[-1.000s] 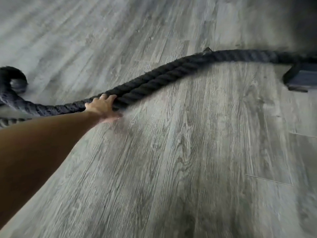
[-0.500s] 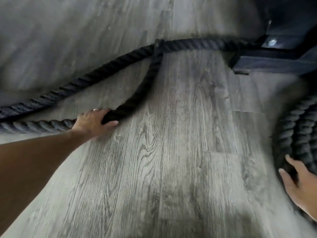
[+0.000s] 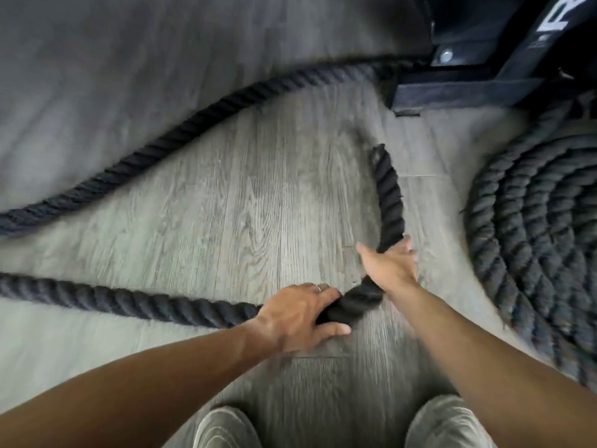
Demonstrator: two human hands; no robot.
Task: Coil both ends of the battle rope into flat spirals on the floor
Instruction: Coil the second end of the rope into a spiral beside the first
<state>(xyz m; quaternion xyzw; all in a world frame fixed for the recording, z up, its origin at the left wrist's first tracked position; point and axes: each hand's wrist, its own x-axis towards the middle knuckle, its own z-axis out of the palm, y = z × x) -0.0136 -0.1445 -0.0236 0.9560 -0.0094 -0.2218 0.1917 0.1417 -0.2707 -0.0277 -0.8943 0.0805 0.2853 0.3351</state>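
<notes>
A thick black battle rope [image 3: 129, 300] lies across the grey wood floor. Its free end [image 3: 389, 189] bends upward in a curve toward the rack. My left hand [image 3: 298, 318] grips the rope at the bend, and my right hand [image 3: 391, 266] grips it just past that, on the curved end piece. A second stretch of the rope [image 3: 200, 114] runs from the far left up to the black rack base. At the right a flat spiral of rope [image 3: 533, 227] lies on the floor.
A black metal rack base [image 3: 452, 90] with a bolt stands at the top right, beside the spiral. My two grey shoes [image 3: 226, 428] show at the bottom edge. Bare plank floor [image 3: 258, 195] lies between the two rope runs.
My left hand has dragged the rope end toward me and to the right. My right hand has left the spiral and taken hold of the rope end, bending it into a curve.
</notes>
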